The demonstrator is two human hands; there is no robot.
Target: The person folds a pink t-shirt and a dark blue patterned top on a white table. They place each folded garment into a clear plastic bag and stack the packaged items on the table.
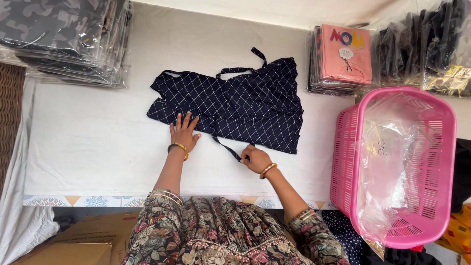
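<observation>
One navy checked garment [235,105] lay flat on the table [98,142], left of the single pink basket [395,167], its long axis running left to right. Your left hand [183,131] pressed on its lower left edge, fingers spread and released. Your right hand [255,159] pinched its one trailing strap [226,147].

So the whole setup sits on a white cloth-covered surface [98,147] with a patterned triangle-and-flower border [73,200] along the near edge, lit by soft, even daylight. Stacks of plastic-bagged clothes [68,39] are piled at the far left, more bagged stacks [343,59] at the far right. A pink plastic basket [392,167] with clear bags sits right, cardboard boxes [83,240] below.
</observation>
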